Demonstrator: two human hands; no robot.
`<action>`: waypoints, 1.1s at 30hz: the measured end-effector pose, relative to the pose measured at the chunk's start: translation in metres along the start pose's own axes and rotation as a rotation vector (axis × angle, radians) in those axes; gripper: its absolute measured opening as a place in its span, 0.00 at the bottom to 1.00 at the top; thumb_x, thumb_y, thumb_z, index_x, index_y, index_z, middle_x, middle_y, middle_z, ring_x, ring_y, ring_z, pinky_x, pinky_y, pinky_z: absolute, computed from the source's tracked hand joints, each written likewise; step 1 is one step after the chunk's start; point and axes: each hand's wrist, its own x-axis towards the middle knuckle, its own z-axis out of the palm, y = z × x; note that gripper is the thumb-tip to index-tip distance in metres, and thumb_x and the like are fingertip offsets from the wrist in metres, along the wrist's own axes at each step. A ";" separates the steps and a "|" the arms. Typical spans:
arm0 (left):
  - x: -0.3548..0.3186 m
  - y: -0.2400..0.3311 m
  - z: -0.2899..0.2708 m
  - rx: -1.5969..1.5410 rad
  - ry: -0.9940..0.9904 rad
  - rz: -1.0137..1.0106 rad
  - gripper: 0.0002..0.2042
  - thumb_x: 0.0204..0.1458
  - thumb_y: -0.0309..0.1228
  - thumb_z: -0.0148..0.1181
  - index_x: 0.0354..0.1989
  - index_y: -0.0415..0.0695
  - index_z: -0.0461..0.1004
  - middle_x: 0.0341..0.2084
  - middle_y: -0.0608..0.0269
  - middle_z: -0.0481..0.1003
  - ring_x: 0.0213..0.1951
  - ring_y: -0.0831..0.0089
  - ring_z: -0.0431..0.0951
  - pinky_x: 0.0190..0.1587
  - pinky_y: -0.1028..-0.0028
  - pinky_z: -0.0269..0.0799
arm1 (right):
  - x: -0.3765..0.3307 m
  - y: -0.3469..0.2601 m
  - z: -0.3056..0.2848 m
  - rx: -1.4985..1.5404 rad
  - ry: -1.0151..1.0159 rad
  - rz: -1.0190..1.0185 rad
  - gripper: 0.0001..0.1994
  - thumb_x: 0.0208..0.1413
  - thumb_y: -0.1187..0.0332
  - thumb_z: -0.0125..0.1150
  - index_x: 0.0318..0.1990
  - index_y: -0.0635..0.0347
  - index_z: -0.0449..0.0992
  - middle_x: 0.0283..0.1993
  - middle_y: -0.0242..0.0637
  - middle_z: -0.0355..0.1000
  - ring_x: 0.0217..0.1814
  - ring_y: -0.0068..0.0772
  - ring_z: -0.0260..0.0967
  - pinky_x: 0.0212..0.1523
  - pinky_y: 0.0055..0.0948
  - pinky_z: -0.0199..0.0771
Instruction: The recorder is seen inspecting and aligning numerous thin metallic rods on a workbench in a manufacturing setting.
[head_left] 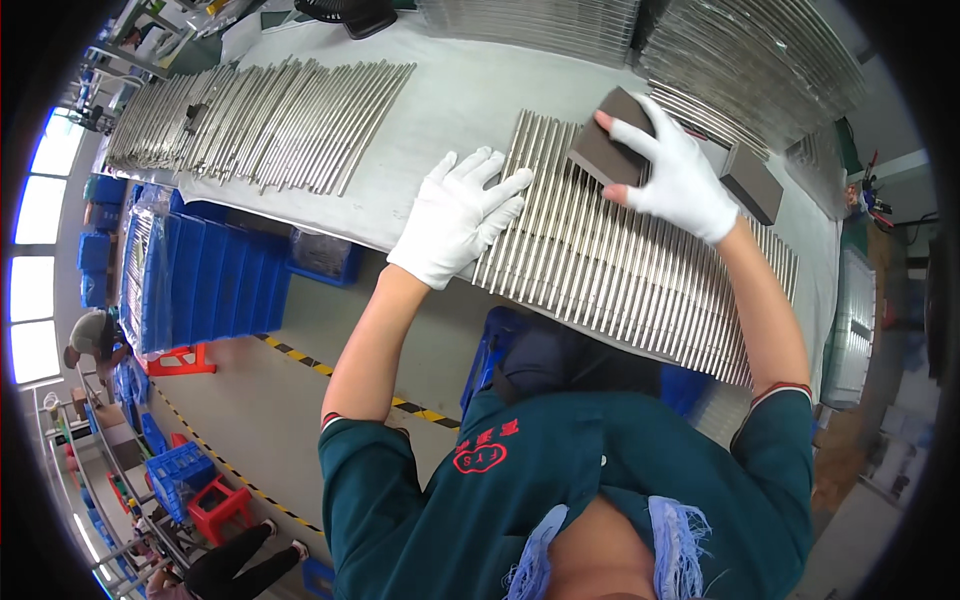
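A row of thin shiny metal rods point(610, 265) lies side by side on the pale-covered table before me. My right hand point(680, 180), in a white glove with bare thumb and fingertip showing, grips a dark grey-brown block point(608, 145), apparently a sanding sponge, on the far part of the row. White-gloved too, my left hand point(455, 215) rests flat at the row's left end, fingers spread, fingertips touching the outermost rods. A second dark block point(752, 185) sits to the right of my right hand.
Another spread of rods point(260, 125) covers the table's left side. Stacked rods in clear wrapping point(750, 65) stand at the back right, and a black fan point(350, 15) at the back. Blue crates point(215, 270) are below left. Other people point(235, 565) are at the lower left.
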 end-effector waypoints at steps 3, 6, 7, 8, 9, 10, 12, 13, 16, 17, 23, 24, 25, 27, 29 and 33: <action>0.002 0.002 0.000 -0.017 -0.004 -0.015 0.19 0.63 0.42 0.51 0.58 0.49 0.74 0.54 0.51 0.74 0.60 0.53 0.71 0.63 0.50 0.62 | 0.050 0.001 0.021 -0.026 -0.071 -0.066 0.37 0.44 0.40 0.68 0.65 0.34 0.71 0.70 0.60 0.55 0.68 0.60 0.60 0.68 0.45 0.63; 0.001 0.004 -0.001 -0.002 0.006 -0.035 0.18 0.63 0.42 0.51 0.57 0.48 0.74 0.53 0.52 0.74 0.59 0.54 0.71 0.63 0.51 0.62 | 0.075 -0.006 0.023 -0.042 -0.143 -0.102 0.35 0.43 0.43 0.71 0.64 0.29 0.71 0.71 0.62 0.53 0.70 0.61 0.57 0.68 0.45 0.63; 0.002 0.005 -0.003 0.013 0.008 -0.024 0.18 0.63 0.41 0.51 0.56 0.47 0.74 0.52 0.53 0.74 0.59 0.55 0.72 0.62 0.51 0.62 | 0.081 -0.006 0.024 -0.102 -0.139 -0.177 0.35 0.44 0.44 0.71 0.63 0.28 0.72 0.71 0.61 0.54 0.70 0.61 0.58 0.68 0.45 0.63; 0.002 0.006 -0.005 0.026 0.007 -0.012 0.18 0.62 0.41 0.51 0.55 0.46 0.74 0.51 0.54 0.74 0.58 0.56 0.72 0.62 0.51 0.63 | 0.086 -0.009 0.024 -0.160 -0.137 -0.250 0.34 0.44 0.45 0.71 0.63 0.27 0.72 0.70 0.61 0.55 0.70 0.61 0.58 0.68 0.45 0.63; 0.004 0.006 -0.006 0.047 0.023 0.006 0.17 0.62 0.41 0.51 0.53 0.45 0.75 0.49 0.55 0.74 0.57 0.57 0.72 0.61 0.52 0.63 | 0.094 -0.013 0.027 -0.152 -0.113 -0.289 0.31 0.45 0.46 0.71 0.61 0.29 0.74 0.69 0.60 0.58 0.68 0.60 0.60 0.67 0.45 0.64; 0.004 0.006 -0.005 0.037 0.020 -0.003 0.17 0.62 0.41 0.51 0.53 0.45 0.75 0.49 0.55 0.74 0.57 0.57 0.72 0.61 0.52 0.63 | 0.098 -0.019 0.030 -0.150 -0.127 -0.290 0.31 0.45 0.46 0.71 0.61 0.29 0.74 0.69 0.60 0.58 0.68 0.60 0.60 0.67 0.45 0.64; 0.005 0.004 -0.007 0.018 0.023 0.006 0.17 0.61 0.40 0.52 0.53 0.45 0.74 0.48 0.55 0.74 0.56 0.58 0.72 0.60 0.53 0.64 | 0.106 -0.037 0.030 -0.221 -0.098 -0.250 0.30 0.45 0.47 0.71 0.59 0.32 0.77 0.67 0.58 0.60 0.66 0.57 0.64 0.65 0.45 0.66; 0.006 0.004 -0.008 0.011 0.024 0.000 0.17 0.61 0.40 0.52 0.53 0.45 0.74 0.48 0.55 0.74 0.56 0.58 0.72 0.60 0.53 0.64 | 0.103 -0.034 0.032 -0.195 -0.063 -0.257 0.30 0.43 0.49 0.72 0.58 0.34 0.78 0.66 0.56 0.62 0.63 0.55 0.66 0.64 0.44 0.67; 0.007 0.009 -0.013 -0.025 -0.078 -0.067 0.20 0.62 0.40 0.51 0.59 0.46 0.72 0.55 0.51 0.73 0.59 0.52 0.71 0.65 0.51 0.60 | 0.084 -0.012 0.019 -0.209 -0.071 -0.304 0.30 0.43 0.50 0.72 0.58 0.34 0.78 0.65 0.56 0.63 0.62 0.55 0.67 0.63 0.44 0.68; 0.008 0.009 -0.015 -0.029 -0.093 -0.063 0.20 0.62 0.40 0.51 0.59 0.45 0.72 0.54 0.51 0.73 0.59 0.52 0.71 0.64 0.51 0.61 | 0.079 -0.012 0.016 -0.165 -0.090 -0.273 0.29 0.43 0.52 0.73 0.58 0.34 0.78 0.65 0.56 0.63 0.63 0.55 0.67 0.63 0.44 0.68; 0.008 0.008 -0.011 -0.023 -0.078 -0.034 0.19 0.62 0.39 0.52 0.59 0.45 0.71 0.54 0.52 0.73 0.59 0.54 0.71 0.64 0.52 0.62 | 0.092 -0.034 0.027 -0.271 -0.032 -0.214 0.30 0.44 0.51 0.71 0.59 0.31 0.76 0.65 0.59 0.62 0.65 0.57 0.64 0.65 0.44 0.66; 0.007 0.008 -0.010 -0.009 -0.059 -0.033 0.19 0.62 0.39 0.52 0.59 0.45 0.71 0.54 0.52 0.73 0.59 0.54 0.71 0.64 0.52 0.62 | 0.091 -0.035 0.027 -0.255 -0.040 -0.207 0.30 0.44 0.51 0.71 0.60 0.31 0.76 0.66 0.60 0.61 0.66 0.58 0.63 0.66 0.43 0.65; 0.007 0.009 -0.010 -0.011 -0.057 -0.032 0.19 0.62 0.39 0.52 0.59 0.45 0.71 0.54 0.52 0.73 0.59 0.54 0.71 0.64 0.52 0.62 | 0.083 -0.026 0.022 -0.275 -0.074 -0.190 0.30 0.44 0.52 0.71 0.60 0.31 0.76 0.66 0.59 0.61 0.66 0.57 0.64 0.65 0.43 0.66; 0.004 0.008 -0.010 -0.008 -0.054 -0.048 0.19 0.62 0.40 0.52 0.58 0.46 0.73 0.53 0.52 0.74 0.59 0.54 0.71 0.64 0.53 0.62 | 0.066 -0.016 0.009 -0.262 -0.125 -0.157 0.31 0.43 0.53 0.73 0.60 0.32 0.76 0.66 0.57 0.61 0.66 0.57 0.64 0.66 0.43 0.67; 0.005 0.008 -0.010 -0.015 -0.045 -0.049 0.19 0.62 0.40 0.52 0.58 0.46 0.73 0.53 0.52 0.74 0.59 0.54 0.72 0.64 0.53 0.62 | 0.052 -0.011 -0.002 -0.287 -0.136 -0.131 0.31 0.42 0.52 0.74 0.60 0.32 0.76 0.67 0.56 0.61 0.65 0.57 0.64 0.66 0.44 0.67; 0.004 0.007 -0.009 -0.044 -0.006 -0.047 0.18 0.62 0.40 0.52 0.57 0.45 0.75 0.53 0.52 0.75 0.59 0.54 0.72 0.64 0.53 0.62 | 0.027 0.006 -0.023 -0.070 0.176 0.006 0.40 0.41 0.44 0.75 0.66 0.33 0.69 0.72 0.50 0.56 0.67 0.55 0.64 0.65 0.46 0.68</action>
